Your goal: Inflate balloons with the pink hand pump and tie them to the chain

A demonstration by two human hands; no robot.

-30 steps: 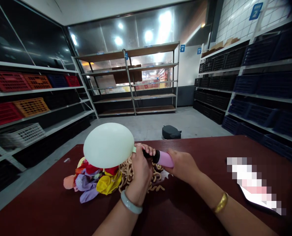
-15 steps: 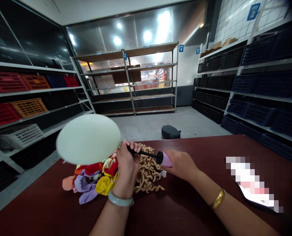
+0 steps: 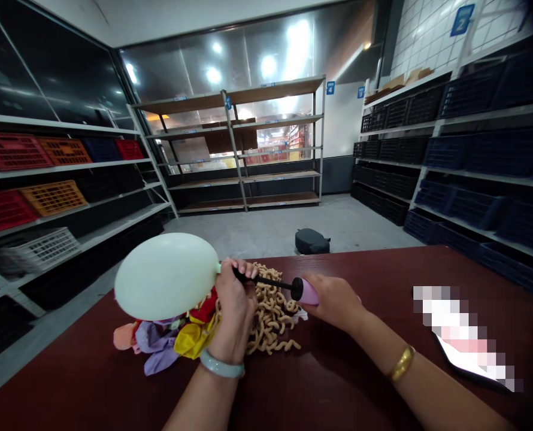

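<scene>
A pale green, swollen balloon [image 3: 167,276] hangs to the left, its neck reaching my left hand [image 3: 237,293]. That hand is closed around the black front end of a hand balloon pump and the balloon's neck; its fingers partly hide the joint. A black rod [image 3: 273,282] runs right from there to the pink end of the balloon pump [image 3: 310,293], which my right hand [image 3: 333,301] grips. Under the balloon lies a pile of limp balloons [image 3: 159,341] in purple, yellow, red and peach. Behind my left wrist, many tan curly pieces [image 3: 273,323] are heaped.
The dark red table [image 3: 360,371] bears a flat, pixelated object [image 3: 468,341] at the right. Beyond its far edge, a dark grey bag-like object [image 3: 312,240] sits on the floor. Shelves with crates [image 3: 55,196] line the left, and a metal rack [image 3: 275,176] stands behind.
The balloon has swung a little downward and right, and looks sharper. My right hand and the pink pump end have shifted slightly right, away from my left hand, which stays nearly in place.
</scene>
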